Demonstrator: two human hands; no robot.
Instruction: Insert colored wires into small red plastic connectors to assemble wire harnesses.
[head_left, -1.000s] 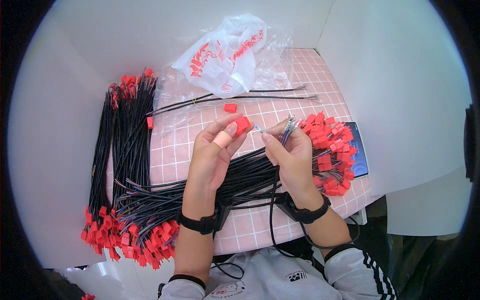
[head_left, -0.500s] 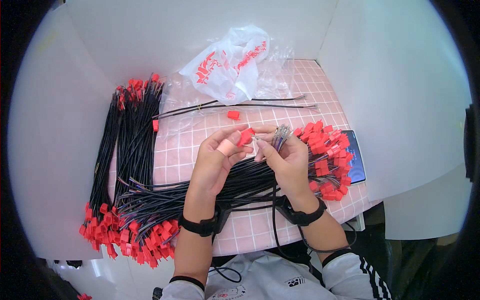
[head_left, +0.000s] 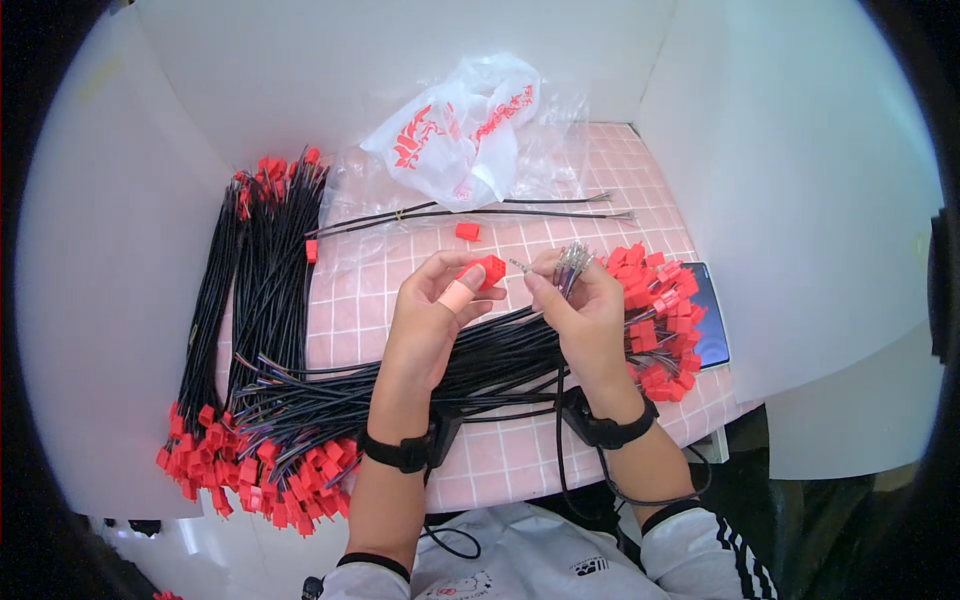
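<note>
1. Two hands work at the middle of the pink gridded table (head_left: 600, 180). The left hand (head_left: 435, 320) has its fingers closed in a pinch on a small red connector housing (head_left: 487, 270), held just above the table.
2. The right hand (head_left: 585, 315) is at three o'clock from that housing, fingers curled shut around a bundle of black wires (head_left: 500, 355). Their metal terminal ends (head_left: 572, 262) fan out above the fist, and one terminal is pinched and pointed at the housing, nearly touching it.
3. A white plastic bag with red print (head_left: 460, 130) lies at twelve o'clock, crumpled and partly open; what is inside I cannot tell. Clear plastic bags (head_left: 550, 150) lie around it.
4. A loose red housing (head_left: 467, 231) sits on the table just below that bag, beside a few separate black wires (head_left: 480, 212).
5. A heap of red housings (head_left: 660, 310) lies at three o'clock, partly covering a dark phone (head_left: 708, 320).
6. Finished black harnesses with red ends (head_left: 250, 300) are stacked at nine o'clock, running down to seven o'clock.
</note>
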